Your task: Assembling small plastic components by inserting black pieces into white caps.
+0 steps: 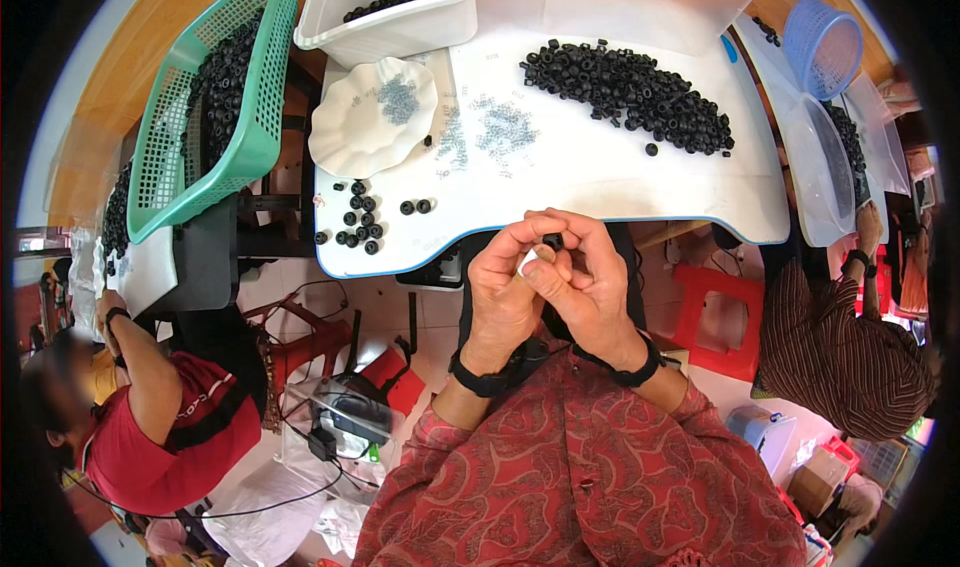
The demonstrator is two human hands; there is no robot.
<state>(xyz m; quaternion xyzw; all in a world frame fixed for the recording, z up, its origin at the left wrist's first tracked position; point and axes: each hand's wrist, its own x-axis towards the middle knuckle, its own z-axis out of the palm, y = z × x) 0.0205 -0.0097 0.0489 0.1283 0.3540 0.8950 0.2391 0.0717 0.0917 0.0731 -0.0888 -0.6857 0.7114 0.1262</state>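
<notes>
Both of my hands are brought together just off the near edge of the white table (640, 192). Between the fingertips is a small black knob-like piece (552, 240). My left hand (503, 292) closes on it from one side and my right hand (597, 292) from the other, fingers curled. A small white wrap or piece (530, 261) shows at the thumbs; which it is I cannot tell. Beyond my hands lie scattered small clear bits (505, 127). Several loose black pieces (362, 217) rest at the table's left front.
A large heap of black pieces (630, 97) covers the far right. A scalloped white dish (345, 132) with clear bits and a white tub (400, 37) stand far left. Beside the table are a green basket (150, 167), a red stool (690, 312) and co-workers on both sides.
</notes>
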